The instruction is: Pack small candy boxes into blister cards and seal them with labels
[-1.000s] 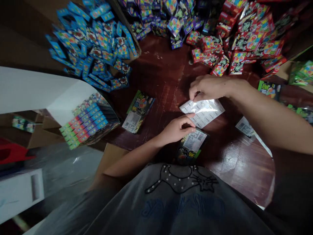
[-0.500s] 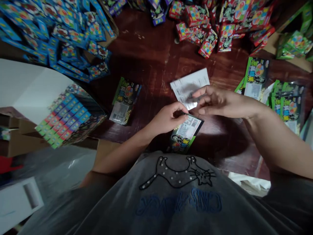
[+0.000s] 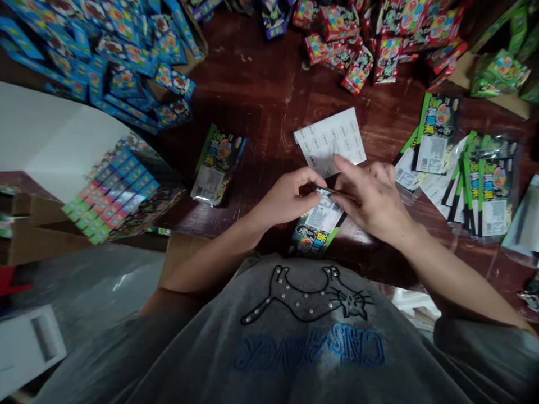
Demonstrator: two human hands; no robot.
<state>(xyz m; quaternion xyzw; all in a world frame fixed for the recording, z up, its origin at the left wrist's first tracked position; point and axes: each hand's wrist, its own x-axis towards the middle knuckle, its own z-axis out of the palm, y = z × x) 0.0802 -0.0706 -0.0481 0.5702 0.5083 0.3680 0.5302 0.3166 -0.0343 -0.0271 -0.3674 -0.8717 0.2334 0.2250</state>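
The person's left hand [image 3: 284,196] and right hand [image 3: 374,199] are close together at the top edge of a black and green packet [image 3: 315,233]. The left thumb and first finger pinch that edge. The right thumb is at the same edge, near the one o'clock corner, but I cannot tell if that hand grips it. Its first finger sticks out toward ten o'clock, over the bottom of a white sticker sheet [image 3: 343,134].

The packet is right in front of the grey shirt [image 3: 303,348], and the white label [image 3: 324,216] on it faces up. The sheet lies at twelve o'clock from the packet, flat on the dark red table [image 3: 252,84], with rows of little round stickers.

At ten o'clock is another packet [image 3: 217,165], lying by itself. Farther off, at nine o'clock, small colored boxes [image 3: 112,196] sit in neat rows in a white carton [image 3: 37,134].

At two o'clock a few more packets [image 3: 438,134] overlap. A bigger bunch [image 3: 490,185] lies just before three o'clock.

Blue packs [image 3: 126,84] fill the space between ten and eleven. Red packs [image 3: 387,62] are heaped between twelve and one.
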